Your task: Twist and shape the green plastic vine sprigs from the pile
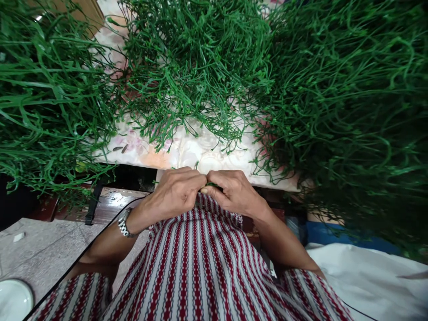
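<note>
My left hand (179, 188) and my right hand (236, 189) meet in front of my striped shirt, by the near edge of the table. Both have their fingers curled into a pinch. Between the fingertips shows a short bit of green stem (211, 184), which looks like thin artificial greenery; most of it is hidden by the fingers. A few small green tips stick up behind the knuckles. Just beyond my hands lies a loose heap of branching green stems (200, 67) on a flowered tablecloth (194, 149).
More green stems are piled at the left (50, 98) and at the right (347, 98), both hanging over the table edge. Two small dark slivers (121, 148) lie on the cloth. White fabric (371, 276) is at lower right, and a white round lid-like object (15, 298) at lower left.
</note>
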Action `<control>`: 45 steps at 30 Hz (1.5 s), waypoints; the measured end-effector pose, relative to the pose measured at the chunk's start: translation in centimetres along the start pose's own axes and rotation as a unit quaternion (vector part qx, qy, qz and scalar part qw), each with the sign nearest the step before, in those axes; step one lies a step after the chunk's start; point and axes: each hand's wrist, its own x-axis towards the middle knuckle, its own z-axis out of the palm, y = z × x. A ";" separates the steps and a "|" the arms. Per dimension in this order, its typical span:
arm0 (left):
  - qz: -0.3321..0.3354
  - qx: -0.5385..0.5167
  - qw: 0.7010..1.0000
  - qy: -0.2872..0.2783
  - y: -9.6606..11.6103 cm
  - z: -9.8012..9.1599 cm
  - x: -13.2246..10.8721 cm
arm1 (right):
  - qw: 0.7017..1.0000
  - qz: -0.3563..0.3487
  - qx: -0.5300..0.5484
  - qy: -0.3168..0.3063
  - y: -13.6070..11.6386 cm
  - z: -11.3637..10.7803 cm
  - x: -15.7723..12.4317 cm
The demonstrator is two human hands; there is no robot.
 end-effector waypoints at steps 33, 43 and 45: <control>-0.128 -0.462 0.877 0.011 0.0 -3.0 0.5 | 0.985 -0.089 0.089 0.117 -0.7 -4.3 -0.1; -0.181 -0.511 0.820 0.181 -0.8 0.0 1.3 | 0.954 0.040 0.224 0.194 -0.7 -0.1 1.1; -0.178 -0.484 0.833 0.198 -0.8 0.3 1.4 | 0.952 0.072 0.215 0.203 -0.8 0.2 1.2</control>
